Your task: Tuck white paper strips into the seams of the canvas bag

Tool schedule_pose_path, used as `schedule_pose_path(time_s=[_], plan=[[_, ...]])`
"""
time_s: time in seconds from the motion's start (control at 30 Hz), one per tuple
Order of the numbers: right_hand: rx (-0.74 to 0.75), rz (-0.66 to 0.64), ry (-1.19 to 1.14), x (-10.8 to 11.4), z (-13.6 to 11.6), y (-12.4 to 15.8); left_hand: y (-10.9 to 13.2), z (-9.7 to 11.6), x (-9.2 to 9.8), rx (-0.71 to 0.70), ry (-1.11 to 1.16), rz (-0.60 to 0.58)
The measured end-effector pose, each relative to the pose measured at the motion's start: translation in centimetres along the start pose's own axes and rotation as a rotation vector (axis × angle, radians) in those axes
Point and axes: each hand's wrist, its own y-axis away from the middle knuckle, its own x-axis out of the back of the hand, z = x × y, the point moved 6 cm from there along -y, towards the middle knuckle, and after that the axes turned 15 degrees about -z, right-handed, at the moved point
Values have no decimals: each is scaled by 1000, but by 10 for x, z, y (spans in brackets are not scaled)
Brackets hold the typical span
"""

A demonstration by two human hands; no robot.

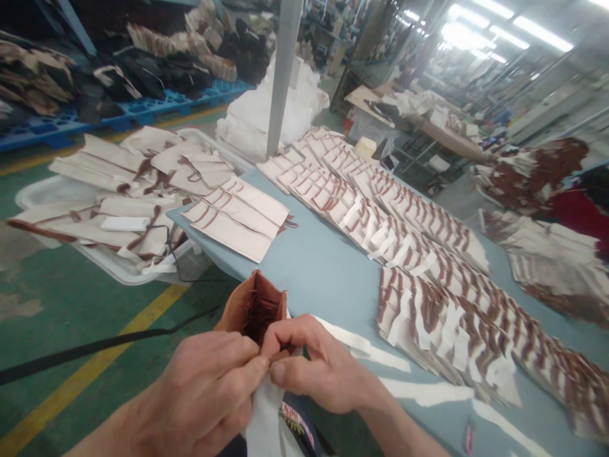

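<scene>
Close in front of me is an open-topped leather piece, brown on the surfaces that show, with dark brown strips or folds inside. My left hand is closed in a pinch at its near edge. Right beside it, my right hand pinches the same edge, thumb and bent forefinger meeting the left fingertips. The exact spot gripped is covered by the fingers. A white flat part hangs below both hands; whether it belongs to the same piece I cannot tell. Behind lies a cream panel with brown-edged rows.
Rows of overlapping cream and brown panels cover much of the blue-grey table. White strips and a small pink tool lie at right. A plastic tub of panels stands left, and a metal post rises behind the table.
</scene>
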Motion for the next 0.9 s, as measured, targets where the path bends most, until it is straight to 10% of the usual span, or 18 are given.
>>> schedule_pose_path(time_s=[0.17, 0.4, 0.5, 0.7, 0.9], plan=[[-36, 20, -109, 0, 10, -6, 9, -7, -7, 56, 79, 59], [208, 231, 595, 0, -32, 16, 17, -21, -2, 468, 362, -162], [240, 272, 732, -1, -32, 23, 4, -23, -4, 420, 376, -342], [255, 281, 751, 0, -18, 23, -4, -15, 0, 140, -131, -149], [217, 278, 901, 1, -20, 23, 5, -31, -17, 319, 314, -319]])
